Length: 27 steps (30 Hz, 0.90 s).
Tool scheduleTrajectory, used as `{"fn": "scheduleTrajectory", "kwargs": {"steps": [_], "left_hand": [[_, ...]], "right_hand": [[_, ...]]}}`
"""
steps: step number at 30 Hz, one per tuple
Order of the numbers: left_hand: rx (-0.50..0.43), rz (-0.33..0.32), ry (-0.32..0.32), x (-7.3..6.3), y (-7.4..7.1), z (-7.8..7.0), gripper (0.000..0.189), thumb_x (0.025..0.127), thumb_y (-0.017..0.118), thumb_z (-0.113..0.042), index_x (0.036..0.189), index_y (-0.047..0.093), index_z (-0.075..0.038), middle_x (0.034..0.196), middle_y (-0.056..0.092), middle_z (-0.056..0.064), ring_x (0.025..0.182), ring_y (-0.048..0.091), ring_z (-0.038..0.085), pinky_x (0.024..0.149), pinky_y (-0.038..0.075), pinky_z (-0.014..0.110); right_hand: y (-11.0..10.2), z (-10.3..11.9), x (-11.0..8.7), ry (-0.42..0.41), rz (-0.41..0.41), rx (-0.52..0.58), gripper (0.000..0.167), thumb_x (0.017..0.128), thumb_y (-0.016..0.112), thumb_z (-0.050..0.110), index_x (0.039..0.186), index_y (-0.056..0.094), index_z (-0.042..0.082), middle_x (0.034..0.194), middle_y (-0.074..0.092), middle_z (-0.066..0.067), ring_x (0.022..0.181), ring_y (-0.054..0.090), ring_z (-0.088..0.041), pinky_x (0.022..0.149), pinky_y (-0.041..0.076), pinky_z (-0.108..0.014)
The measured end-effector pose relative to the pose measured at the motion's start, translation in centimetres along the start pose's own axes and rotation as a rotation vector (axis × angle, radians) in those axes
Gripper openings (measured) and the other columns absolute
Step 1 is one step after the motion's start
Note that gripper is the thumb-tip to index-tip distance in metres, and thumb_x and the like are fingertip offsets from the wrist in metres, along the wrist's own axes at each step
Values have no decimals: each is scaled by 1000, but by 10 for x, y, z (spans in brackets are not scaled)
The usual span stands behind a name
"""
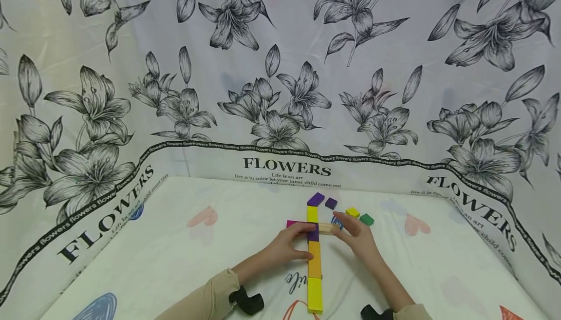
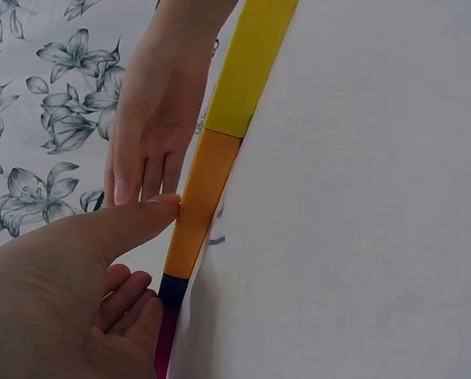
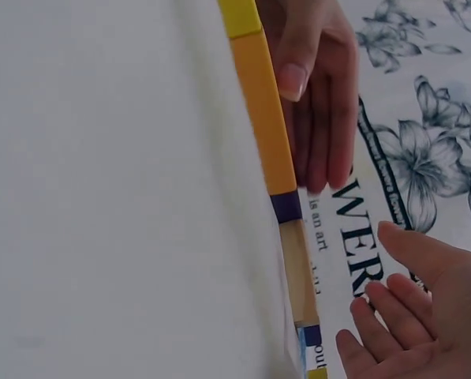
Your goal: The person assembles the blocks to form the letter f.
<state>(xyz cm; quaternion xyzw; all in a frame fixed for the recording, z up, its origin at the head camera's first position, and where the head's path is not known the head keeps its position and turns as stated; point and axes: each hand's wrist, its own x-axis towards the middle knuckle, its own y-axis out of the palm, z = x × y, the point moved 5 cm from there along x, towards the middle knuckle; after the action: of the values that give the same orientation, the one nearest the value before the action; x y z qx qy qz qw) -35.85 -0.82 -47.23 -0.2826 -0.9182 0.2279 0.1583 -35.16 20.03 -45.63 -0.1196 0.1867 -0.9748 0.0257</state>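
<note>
A straight row of coloured blocks runs away from the person: a yellow block (image 1: 315,295) in front, then an orange block (image 1: 314,261), a purple block (image 1: 313,235) and another yellow block (image 1: 312,213). To the sides of the purple block reach a magenta block (image 1: 294,223) on the left and a plain wooden block (image 1: 326,228) on the right, forming a cross. My left hand (image 1: 289,243) touches the row, thumb at the orange block's side, fingertips by the purple block. Beside the wooden block's right end, my right hand (image 1: 359,237) has its fingers spread loosely, holding nothing.
Beyond the cross lie a slanted purple block (image 1: 316,198) and a small purple block (image 1: 331,203). A yellow block (image 1: 352,212) and a green block (image 1: 366,219) sit past the right hand. A flower-printed curtain (image 1: 280,115) rises behind the white cloth (image 1: 245,203).
</note>
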Motion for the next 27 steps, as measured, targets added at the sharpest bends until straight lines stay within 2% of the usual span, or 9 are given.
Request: {"fn": "scheduleTrajectory", "kwargs": {"steps": [5, 14, 21, 27], "left_hand": [[-3, 2, 3, -1, 0, 0, 68, 80, 80, -25, 141, 50, -20, 144, 52, -4, 133, 51, 14, 114, 41, 30], [0, 0, 5, -2, 0, -1, 66, 81, 80, -24, 140, 50, -18, 143, 53, -3, 133, 51, 15, 113, 41, 30], [3, 7, 0, -3, 0, -2, 66, 82, 79, -23, 140, 50, -17, 143, 53, -3, 133, 51, 16, 114, 41, 31], [-4, 12, -8, -3, 0, -3, 66, 82, 79, -25, 140, 49, -19, 143, 53, -4, 134, 50, 15, 114, 41, 30]], "right_hand": [[-3, -2, 17, 35, -34, -59, 57, 89, 71, 27, 139, 51, 10, 146, 51, -11, 140, 43, -33, 116, 36, -48], [-4, -8, 43, 42, -48, -83, 57, 90, 71, 18, 140, 49, 5, 148, 48, -16, 143, 37, -36, 119, 31, -49], [-5, -13, 59, 56, -66, -144, 55, 91, 68, 10, 140, 47, 0, 147, 47, -19, 141, 39, -37, 119, 32, -48], [-3, -15, 70, 86, -72, -190, 54, 90, 67, 8, 140, 48, 1, 147, 48, -20, 140, 40, -38, 118, 32, -50]]}}
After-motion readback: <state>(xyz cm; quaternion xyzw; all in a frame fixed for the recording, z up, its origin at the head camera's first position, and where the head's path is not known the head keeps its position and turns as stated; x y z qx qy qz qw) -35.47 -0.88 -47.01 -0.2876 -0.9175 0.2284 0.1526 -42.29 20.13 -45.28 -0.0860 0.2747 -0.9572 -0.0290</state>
